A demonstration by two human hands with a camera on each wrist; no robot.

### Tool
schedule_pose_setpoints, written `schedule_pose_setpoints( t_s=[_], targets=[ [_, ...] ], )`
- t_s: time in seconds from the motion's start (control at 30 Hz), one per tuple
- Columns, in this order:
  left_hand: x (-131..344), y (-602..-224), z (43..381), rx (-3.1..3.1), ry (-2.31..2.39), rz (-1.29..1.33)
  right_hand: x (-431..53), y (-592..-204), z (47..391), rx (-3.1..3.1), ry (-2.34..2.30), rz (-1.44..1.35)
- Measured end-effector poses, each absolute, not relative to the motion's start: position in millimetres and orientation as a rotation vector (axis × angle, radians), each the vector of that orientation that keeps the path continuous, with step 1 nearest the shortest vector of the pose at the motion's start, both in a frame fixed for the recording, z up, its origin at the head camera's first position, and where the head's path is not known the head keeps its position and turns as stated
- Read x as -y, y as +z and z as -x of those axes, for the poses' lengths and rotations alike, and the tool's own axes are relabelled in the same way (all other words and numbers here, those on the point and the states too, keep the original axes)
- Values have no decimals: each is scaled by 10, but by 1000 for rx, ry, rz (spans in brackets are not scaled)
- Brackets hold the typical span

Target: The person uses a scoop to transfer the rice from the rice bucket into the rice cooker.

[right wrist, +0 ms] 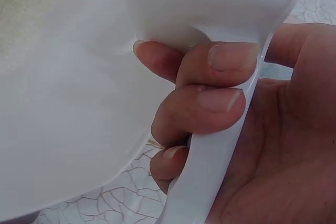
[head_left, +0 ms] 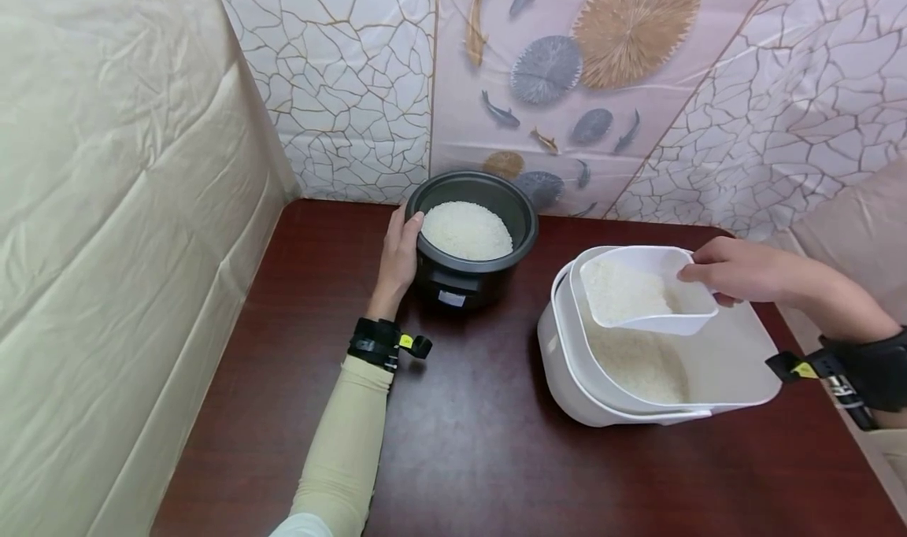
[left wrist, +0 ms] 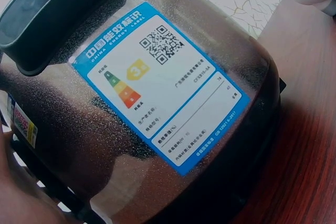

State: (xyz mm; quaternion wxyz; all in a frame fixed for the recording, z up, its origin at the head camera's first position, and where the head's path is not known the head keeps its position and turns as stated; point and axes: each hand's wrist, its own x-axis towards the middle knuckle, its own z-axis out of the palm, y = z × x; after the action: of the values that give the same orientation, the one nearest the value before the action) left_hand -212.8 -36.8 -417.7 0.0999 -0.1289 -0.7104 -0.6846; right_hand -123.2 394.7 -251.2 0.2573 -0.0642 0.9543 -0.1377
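A black rice cooker [head_left: 464,281], lidless, has white rice [head_left: 468,230] in its dark inner pot. My left hand [head_left: 398,257] holds the cooker's left side, thumb at the rim; in the left wrist view only part of that hand shows beside the cooker's body [left wrist: 121,177]. My right hand [head_left: 744,269] grips a white rice scoop [head_left: 673,326] by its handle [right wrist: 212,166], fingers curled round it. Rice [head_left: 623,289] fills much of the scoop, which is over the open white rice bin [head_left: 737,356]. More rice [head_left: 641,368] lies inside the bin.
The rice cooker and bin stand on a dark red-brown table [head_left: 468,442]. A patterned sheet [head_left: 354,88] hangs behind the table, with a pale padded covering [head_left: 127,206] along the left. An energy label [left wrist: 163,87] is on the cooker's front.
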Motion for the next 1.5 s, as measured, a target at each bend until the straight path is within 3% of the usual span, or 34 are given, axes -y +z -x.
schedule_pose_setpoints(
  t_s=[0.63,0.87,1.2,1.5],
  targets=[
    [387,-4188,2130,2094,-2028,397,-3688,-2211,1530,-2615,-400,201],
    [349,-4547,2414,2076,-1988,394,-3560,-2134,1753,-2654,-437,210],
    [355,-4502,2391,2081,-2010,372,-3334,-2027,2041,-2659,-435,211],
    [404,-4178,2145,2101,-2019,399,-3127,-2050,2290,-2673,-429,235]
  ],
)
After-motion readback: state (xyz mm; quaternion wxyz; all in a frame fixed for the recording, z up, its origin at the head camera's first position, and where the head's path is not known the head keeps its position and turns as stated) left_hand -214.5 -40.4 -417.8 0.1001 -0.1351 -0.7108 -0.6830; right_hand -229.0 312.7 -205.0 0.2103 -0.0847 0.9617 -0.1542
